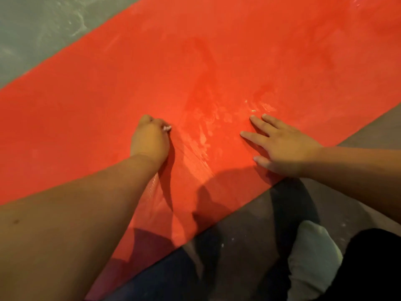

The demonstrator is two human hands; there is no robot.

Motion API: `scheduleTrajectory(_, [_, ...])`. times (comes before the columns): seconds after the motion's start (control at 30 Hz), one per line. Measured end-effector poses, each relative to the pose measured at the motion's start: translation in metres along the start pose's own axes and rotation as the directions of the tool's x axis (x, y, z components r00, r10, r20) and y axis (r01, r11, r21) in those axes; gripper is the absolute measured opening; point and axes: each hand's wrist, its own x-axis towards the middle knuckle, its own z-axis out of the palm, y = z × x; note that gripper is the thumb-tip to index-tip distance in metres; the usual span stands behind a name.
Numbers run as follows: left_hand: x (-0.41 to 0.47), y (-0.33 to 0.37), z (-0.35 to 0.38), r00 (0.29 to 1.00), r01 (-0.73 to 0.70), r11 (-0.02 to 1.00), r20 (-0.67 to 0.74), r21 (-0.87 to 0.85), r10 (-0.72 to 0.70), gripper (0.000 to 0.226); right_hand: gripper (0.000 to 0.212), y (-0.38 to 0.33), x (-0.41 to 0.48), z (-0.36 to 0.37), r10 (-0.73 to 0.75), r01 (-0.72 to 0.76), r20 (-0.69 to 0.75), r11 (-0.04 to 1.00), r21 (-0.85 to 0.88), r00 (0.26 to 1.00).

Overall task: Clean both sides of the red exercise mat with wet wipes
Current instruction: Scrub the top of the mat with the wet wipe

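Stretching from about 8 o'clock up to 2 o'clock, the red exercise mat [238, 51] is laid flat on the floor [32, 29], and most of the view is filled by it. The left hand [149, 137] is planted on the mat at roughly 9 o'clock of centre, with the fingers curled tight into a fist. A small white wad of wet wipe [167, 127] is gripped in it, though only a tiny bit can be seen poking out at the knuckles, right down at the mat surface. The right hand [282, 146] is pressed flat on the mat at around 3 o'clock, close to the mat's near edge. Its fingers are kept straight and spread fairly wide, and nothing is held. Between the two hands a shiny wet patch [208, 127] with smeary streaks can be made out, reaching up toward 12 o'clock. Down at 5 o'clock a foot in a white sock [312, 257] is set on the floor, off the mat, with a dark trouser leg [373, 268] right beside it.
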Motion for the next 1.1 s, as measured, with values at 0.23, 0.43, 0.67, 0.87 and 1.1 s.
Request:
scheduleTrajectory(0.23, [-0.112, 0.051, 0.030, 0.929, -0.247, 0.936, 0.214, -0.253, 0.303, 0.032, 0.073, -0.003, 0.000, 0.001, 0.019, -0.019, 0.002, 0.999, 0.027, 1.000])
scheduleTrajectory(0.43, [-0.040, 0.038, 0.010, 0.926, -0.339, 0.933, 0.132, -0.118, 0.353, 0.027, 0.069, -0.001, -0.002, 0.002, 0.021, -0.020, -0.019, 0.999, 0.043, 1.000])
scheduleTrajectory(0.67, [-0.071, 0.066, 0.029, 0.979, -0.187, 0.978, 0.068, -0.092, 0.193, 0.015, 0.074, 0.041, -0.025, 0.003, 0.123, -0.120, -0.068, 0.992, 0.035, 0.990])
scheduleTrajectory(0.87, [-0.103, 0.082, 0.030, 0.769, -0.539, 0.818, 0.277, -0.201, 0.576, 0.020, 0.077, 0.076, -0.039, 0.008, 0.283, -0.283, -0.057, 0.959, 0.000, 0.957])
scheduleTrajectory(1.1, [-0.029, 0.053, 0.025, 0.999, -0.047, 0.998, 0.001, -0.053, 0.047, 0.023, 0.084, 0.043, -0.029, 0.008, 0.147, -0.147, -0.009, 0.989, 0.008, 0.989])
